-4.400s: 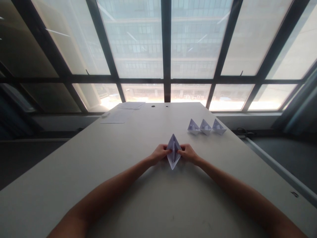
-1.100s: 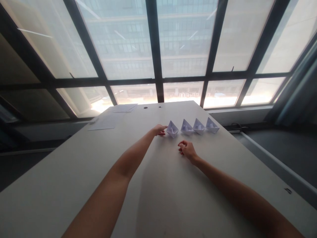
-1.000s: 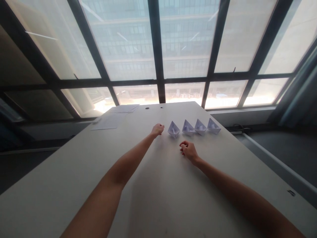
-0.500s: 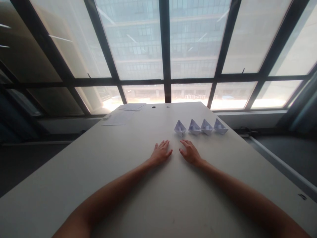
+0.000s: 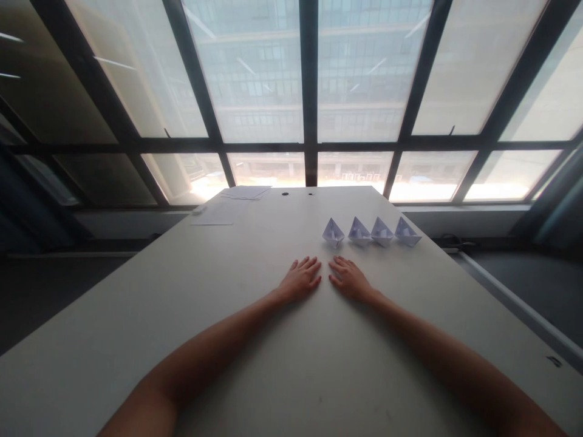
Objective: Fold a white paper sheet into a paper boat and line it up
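My left hand (image 5: 300,278) lies flat on the white table (image 5: 218,315), fingers spread and holding nothing. Just to its right rests my right hand (image 5: 350,278), also flat with its fingers apart; a small gap separates the two. Beyond the hands, several folded white paper boats stand upright in a row towards the right side. The leftmost paper boat (image 5: 333,233) is closest to my right hand, which does not touch it. The rightmost paper boat (image 5: 407,232) sits near the table's right edge.
White paper sheets (image 5: 213,213) lie at the far left of the table, some overlapping. Two dark round spots (image 5: 285,194) show near the far edge. Large framed windows (image 5: 264,73) rise behind the table. A small dark mark (image 5: 554,362) is at the right edge.
My left hand has shifted right, closer to my right hand. The fingers of my right hand have spread flatter on the table. The paper boats stay in place; the view has tilted slightly.
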`<state>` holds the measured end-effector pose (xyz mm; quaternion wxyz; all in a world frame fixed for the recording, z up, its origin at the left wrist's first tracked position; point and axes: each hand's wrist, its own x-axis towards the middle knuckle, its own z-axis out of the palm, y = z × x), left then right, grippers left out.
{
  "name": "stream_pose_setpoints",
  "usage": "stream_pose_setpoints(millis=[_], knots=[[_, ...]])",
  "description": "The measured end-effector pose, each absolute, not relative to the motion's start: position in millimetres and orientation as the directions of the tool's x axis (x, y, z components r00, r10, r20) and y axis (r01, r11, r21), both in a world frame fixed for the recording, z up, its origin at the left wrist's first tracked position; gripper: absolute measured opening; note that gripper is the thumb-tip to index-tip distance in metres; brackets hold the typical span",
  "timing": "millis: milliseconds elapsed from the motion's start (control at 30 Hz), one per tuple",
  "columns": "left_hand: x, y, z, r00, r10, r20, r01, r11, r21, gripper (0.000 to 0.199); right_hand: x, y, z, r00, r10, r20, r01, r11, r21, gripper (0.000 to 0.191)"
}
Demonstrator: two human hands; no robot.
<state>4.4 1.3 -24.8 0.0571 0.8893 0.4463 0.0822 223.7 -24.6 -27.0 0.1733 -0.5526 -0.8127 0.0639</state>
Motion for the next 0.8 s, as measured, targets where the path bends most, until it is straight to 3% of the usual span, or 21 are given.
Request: stream_pose_setpoints(millis=[300, 367, 500, 600, 667, 733, 800], knots=[[2, 2, -24, 0.588, 0.802, 0.109, 0.782, -0.598, 0.177, 0.055, 225, -26, -19, -0.362, 0.901, 0.238, 0.836, 0.427, -0.345, 0.045], [1, 3, -24, 0.589, 0.8, 0.114, 0.78, -0.6, 0.178, 0.052, 230, -32, -4, -0.394, 0.899, 0.193, 0.783, 0.438, -0.441, 0.039], [-4, 8, -27, 0.598, 0.788, 0.148, 0.766, -0.616, 0.185, 0.048, 266, -82, 57, -0.481, 0.875, 0.049, 0.557, 0.349, -0.754, 0.042], [-9, 15, -30, 0.615, 0.772, 0.158, 0.755, -0.635, 0.163, 0.049, 322, -155, 110, -0.47, 0.878, 0.09, 0.47, 0.336, -0.816, 0.043], [-14, 22, -33, 0.629, 0.756, 0.181, 0.744, -0.653, 0.143, 0.05, 373, -211, 129, -0.315, 0.934, 0.167, 0.447, 0.301, -0.842, 0.043], [-19, 28, -36, 0.647, 0.735, 0.204, 0.726, -0.675, 0.129, 0.052, 432, -265, 123, 0.058, 0.946, 0.32, 0.45, 0.261, -0.854, 0.038], [-22, 35, -37, 0.658, 0.722, 0.214, 0.717, -0.688, 0.115, 0.053, 493, -313, 89, 0.561, 0.715, 0.417, 0.445, 0.164, -0.88, 0.033]])
